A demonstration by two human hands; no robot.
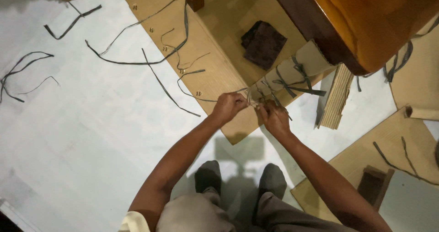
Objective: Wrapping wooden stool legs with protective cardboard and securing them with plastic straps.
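Polished wooden table [379, 17] looms top right; flat cardboard sheet [206, 67] sprawls across the white floor [82, 136]; the strap-tied cardboard roll [292, 74] lies beside the table; left hand [227, 106] pinches a dark strap [194, 95], right hand [273, 117] grips the roll's near end.

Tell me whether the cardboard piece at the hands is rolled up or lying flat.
Rolled: the cardboard piece curves into a tube, bound with dark straps. The left hand and right hand pinch a strap at its near end.
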